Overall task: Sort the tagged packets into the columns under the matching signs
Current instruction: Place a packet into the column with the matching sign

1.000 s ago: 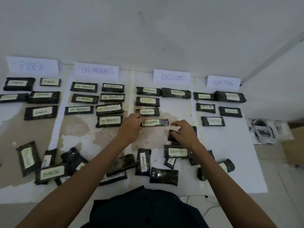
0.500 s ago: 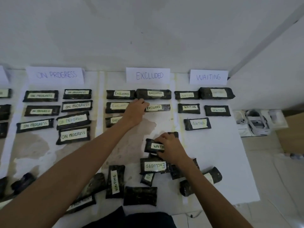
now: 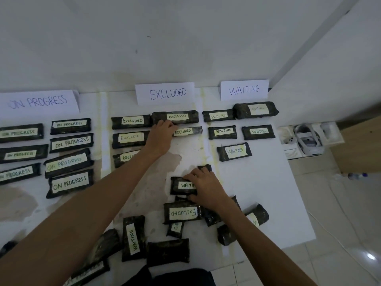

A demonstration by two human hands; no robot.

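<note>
At the far left the ON PROGRESS sign (image 3: 39,102) leans on the wall, with the ON PROGRESS packets (image 3: 70,183) lying in two columns below it on the white sheet (image 3: 257,193). Next comes the EXCLUDED sign (image 3: 165,93). Under it the left hand (image 3: 161,137) reaches in, its fingers curled over the left end of an EXCLUDED packet (image 3: 187,131), which lies flat in the second row of that column, just below another of the same tag. Nearer the person, the right hand (image 3: 206,188) grasps a WAITING packet (image 3: 181,185), fingers along its far edge and thumb at its near edge (the tag's last letters are covered). This packet sits at the top of the loose pile (image 3: 182,212), well short of the WAITING sign (image 3: 244,90) and the five sorted packets (image 3: 234,151) beneath it. Off the sheet to the right, a white headset (image 3: 307,141) rests in an open box.
</note>
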